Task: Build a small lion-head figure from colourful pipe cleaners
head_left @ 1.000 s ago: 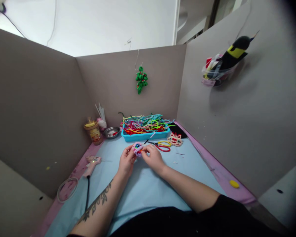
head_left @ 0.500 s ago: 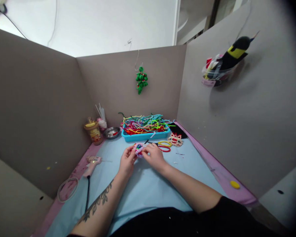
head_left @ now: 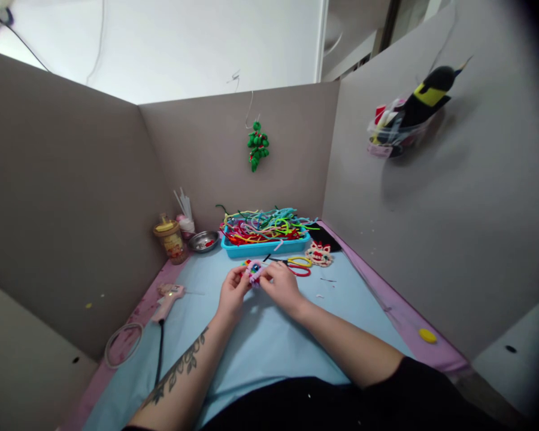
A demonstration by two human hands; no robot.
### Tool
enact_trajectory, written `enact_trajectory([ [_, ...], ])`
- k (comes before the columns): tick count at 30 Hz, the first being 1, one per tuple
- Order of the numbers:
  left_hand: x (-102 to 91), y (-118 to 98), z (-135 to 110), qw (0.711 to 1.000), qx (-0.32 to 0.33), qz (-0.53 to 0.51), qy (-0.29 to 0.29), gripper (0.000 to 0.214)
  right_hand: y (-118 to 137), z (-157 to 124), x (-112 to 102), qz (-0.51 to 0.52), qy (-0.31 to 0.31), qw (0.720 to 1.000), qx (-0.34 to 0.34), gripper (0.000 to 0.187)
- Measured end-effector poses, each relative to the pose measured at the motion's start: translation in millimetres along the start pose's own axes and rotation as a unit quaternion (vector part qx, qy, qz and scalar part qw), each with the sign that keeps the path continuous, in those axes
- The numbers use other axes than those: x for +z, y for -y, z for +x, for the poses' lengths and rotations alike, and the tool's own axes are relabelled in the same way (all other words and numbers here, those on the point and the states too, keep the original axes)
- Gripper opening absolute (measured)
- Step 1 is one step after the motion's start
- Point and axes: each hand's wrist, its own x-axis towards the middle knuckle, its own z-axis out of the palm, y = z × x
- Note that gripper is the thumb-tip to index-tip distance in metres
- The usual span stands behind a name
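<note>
Between my two hands is a small pipe-cleaner figure [head_left: 254, 272], mostly lilac with red, green and blue parts. The fingers of my left hand [head_left: 233, 288] pinch its left side. On the other side, my right hand [head_left: 279, 282] is closed on its right edge, its fingertips partly hidden. Scissors [head_left: 299, 263] with yellow and red handles lie just beyond my right hand. To their right rests a cream and red pipe-cleaner animal face [head_left: 318, 254].
A blue tray [head_left: 265, 248] heaped with coloured pipe cleaners stands at the back. Left of it are a metal bowl [head_left: 203, 242] and a lidded cup [head_left: 171, 240]. A pink glue gun [head_left: 167, 302] with its cord lies left. Grey panels surround the table.
The lilac figure has turned slightly in my hands, and more of its red and green part shows at the left. Both hands have barely shifted.
</note>
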Motion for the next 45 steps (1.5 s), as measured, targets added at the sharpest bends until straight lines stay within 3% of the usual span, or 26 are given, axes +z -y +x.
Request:
enact_trajectory([
  [9,2.5,-1.1,-1.1,0.999,-0.034,-0.022,-0.009,0.036,3.3,-2.1,3.0,0.052,0.003,0.999,0.012,0.015],
  [15,1.0,-4.3,0.9,0.996,-0.047,-0.069,-0.025,0.04,3.9,-2.0,1.6,0.036,-0.021,0.999,0.013,0.015],
  [27,1.8,-3.2,0.4,0.996,-0.06,-0.069,-0.01,0.039,3.4,-1.2,1.6,0.042,-0.016,0.999,0.008,0.014],
  [36,3.0,-5.0,-2.2,0.995,-0.069,-0.074,-0.012,0.04,1.5,-3.7,6.2,0.009,-0.044,0.999,0.001,0.013],
  [45,6.1,-7.5,-3.1,0.996,-0.061,-0.07,-0.017,0.04,6.4,-3.3,4.4,-0.041,-0.033,0.998,-0.036,0.015],
])
